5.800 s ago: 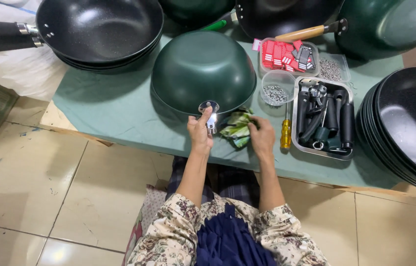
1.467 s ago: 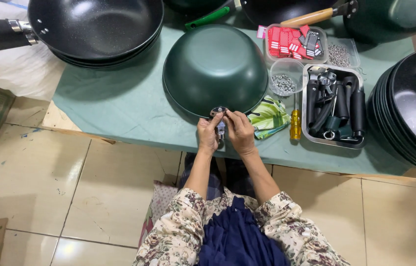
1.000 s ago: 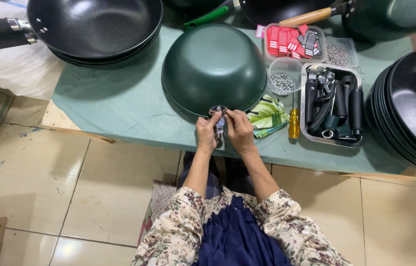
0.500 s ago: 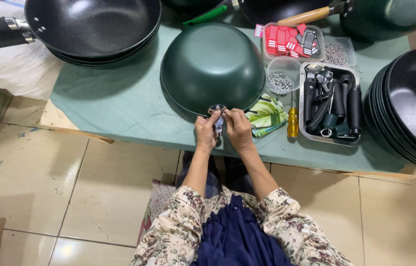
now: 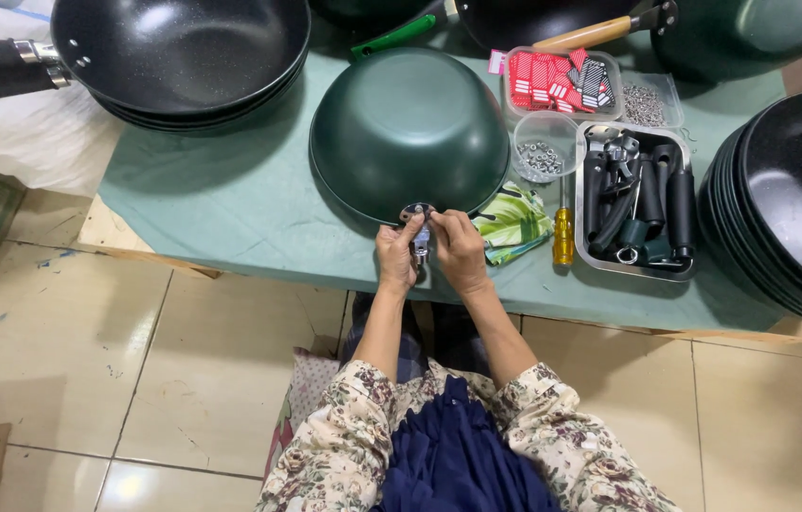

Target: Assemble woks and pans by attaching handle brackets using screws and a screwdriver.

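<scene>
A dark green pan (image 5: 408, 133) lies upside down on the green-covered table (image 5: 230, 209). At its near rim sits a small metal handle bracket (image 5: 417, 214). My left hand (image 5: 395, 254) and my right hand (image 5: 460, 250) are pinched together around a small metal part (image 5: 421, 245) just below that bracket. Both hands' fingertips touch the part. Whether it is a screw or a fitting is too small to tell.
A yellow-handled screwdriver (image 5: 563, 232) and a green patterned cloth (image 5: 513, 223) lie right of my hands. A metal tray of black handles (image 5: 636, 204), a tub of nuts (image 5: 541, 152) and a box of red tags (image 5: 557, 78) stand behind. Black pans are stacked at the left (image 5: 183, 47) and right (image 5: 790, 199).
My right hand left the green cloth and joined the left hand at the pan's bracket. Over the last second both hands stay there with only slight finger shifts.
</scene>
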